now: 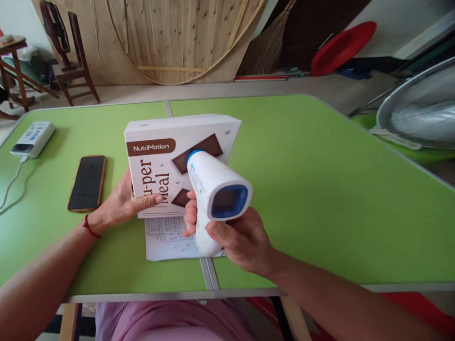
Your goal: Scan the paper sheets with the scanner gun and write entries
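The green tabletop (320, 189) reaches out under the left hand (122, 199) and the right hand (245, 241), and straight ahead of them, across the floor, a big round plank panel (185, 42) stands upright. Far beyond the left hand I see a dark wooden chair (71, 73); far beyond the right, a straw broom (270, 42) and a red disc-like thing (343, 47) standing on its edge.

A metal rim (138, 297) runs along the near side, below both forearms, and a metal seam (210, 274) comes out from under the work between the two hands. The widest stretch of green lies to the right of the right hand. Left of the left hand it's tighter: a phone (87, 183) lies near the wrist, and farther out sits a white plastic device (33, 139) with a cable (14, 182) plugged in.

The left hand grips a crisp white cardboard box (149, 128) by its side, thumb across the printed face. The right hand is wrapped around the handle of a smooth, rounded white infrared thermometer (222, 177), its blue-ringed nose at the box; whether they touch, I can't tell. Beneath both, flat handwritten paper (170, 251) shows.
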`<state>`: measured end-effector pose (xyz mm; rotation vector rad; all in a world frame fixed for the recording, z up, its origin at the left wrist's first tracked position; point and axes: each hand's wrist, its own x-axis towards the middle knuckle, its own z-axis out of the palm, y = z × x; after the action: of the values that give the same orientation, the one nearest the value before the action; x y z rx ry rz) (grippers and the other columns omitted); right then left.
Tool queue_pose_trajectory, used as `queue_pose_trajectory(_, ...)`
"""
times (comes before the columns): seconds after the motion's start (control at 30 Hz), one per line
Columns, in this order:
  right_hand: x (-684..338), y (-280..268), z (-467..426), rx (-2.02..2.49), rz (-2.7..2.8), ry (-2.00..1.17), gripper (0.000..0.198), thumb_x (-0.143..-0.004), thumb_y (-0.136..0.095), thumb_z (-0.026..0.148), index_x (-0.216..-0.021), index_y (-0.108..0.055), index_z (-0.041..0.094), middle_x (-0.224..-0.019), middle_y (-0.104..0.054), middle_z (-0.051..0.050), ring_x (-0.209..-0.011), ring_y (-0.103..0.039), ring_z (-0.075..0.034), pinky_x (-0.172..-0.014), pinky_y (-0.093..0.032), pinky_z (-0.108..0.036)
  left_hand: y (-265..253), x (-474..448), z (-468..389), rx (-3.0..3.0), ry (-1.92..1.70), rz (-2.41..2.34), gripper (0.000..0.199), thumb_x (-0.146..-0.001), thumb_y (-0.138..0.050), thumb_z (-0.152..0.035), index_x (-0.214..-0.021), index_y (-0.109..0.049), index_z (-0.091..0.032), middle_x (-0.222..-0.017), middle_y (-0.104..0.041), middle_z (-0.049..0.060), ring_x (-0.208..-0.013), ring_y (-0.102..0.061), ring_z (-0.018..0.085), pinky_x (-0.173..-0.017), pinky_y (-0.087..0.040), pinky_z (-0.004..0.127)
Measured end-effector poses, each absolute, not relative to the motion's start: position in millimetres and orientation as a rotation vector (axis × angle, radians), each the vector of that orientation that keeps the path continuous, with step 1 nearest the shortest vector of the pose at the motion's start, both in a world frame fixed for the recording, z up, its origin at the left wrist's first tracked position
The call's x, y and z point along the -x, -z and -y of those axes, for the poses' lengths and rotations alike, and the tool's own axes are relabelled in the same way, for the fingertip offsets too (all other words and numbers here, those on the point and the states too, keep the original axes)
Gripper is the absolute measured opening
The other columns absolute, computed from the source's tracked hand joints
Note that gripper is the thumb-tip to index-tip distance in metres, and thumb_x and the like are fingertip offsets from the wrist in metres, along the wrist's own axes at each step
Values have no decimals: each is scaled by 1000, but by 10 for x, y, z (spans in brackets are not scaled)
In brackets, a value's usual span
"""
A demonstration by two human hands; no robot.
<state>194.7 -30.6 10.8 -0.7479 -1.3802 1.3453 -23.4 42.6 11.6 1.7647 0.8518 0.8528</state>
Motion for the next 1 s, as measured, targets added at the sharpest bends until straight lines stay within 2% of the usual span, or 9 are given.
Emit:
queue_pose_trajectory(0.23, -1932, -112, 295, 750, 1368, -1336, 30, -84, -66, 47, -98, -61, 21, -76, -65, -3, -63, -63, -16, -58, -57, -35, -92, 242, -434, -1751, -839, -830, 33, -77, -77, -40, -99, -63, -19, -102, -69, 9, -89, -66, 24, -73, -61, 38)
queue_pose_trajectory(0.4, -1929, -129, 292, 761, 1394, -1286, 26, -84, -66, 46, -90, -62, 21, -73, -62, -3, -62, -59, -15, -55, -53, -32, -99, 244, -429, -1752, -826, -853, 33, -80, -74, -41, -100, -63, -18, -107, -67, 10, -90, -66, 25, -74, -61, 40)
queue_pose_trajectory(0.7, -1954, -106, 282, 765, 1429, -1237, 23, -84, -66, 43, -85, -61, 21, -70, -61, -2, -61, -56, -15, -54, -50, -32, -167, 293, -459, -1875, -781, -991, 44, -73, -76, -50, -99, -62, -18, -109, -67, 12, -90, -66, 29, -70, -59, 43)
queue_pose_trajectory(0.83, -1970, -86, 266, 749, 1427, -1225, 22, -84, -68, 42, -86, -63, 21, -70, -60, -2, -61, -56, -15, -53, -49, -31, -204, 352, -486, -1988, -766, -1121, 60, -67, -80, -53, -110, -58, -18, -114, -66, 13, -101, -64, 35, -78, -57, 48)
queue_pose_trajectory(1.0, -1989, -88, 260, 762, 1452, -1197, 21, -83, -68, 41, -85, -62, 20, -71, -61, -1, -62, -56, -15, -55, -47, -31, -177, 333, -467, -1796, -780, -1013, 71, -69, -81, -44, -125, -48, -16, -120, -65, 14, -103, -65, 32, -81, -57, 44)
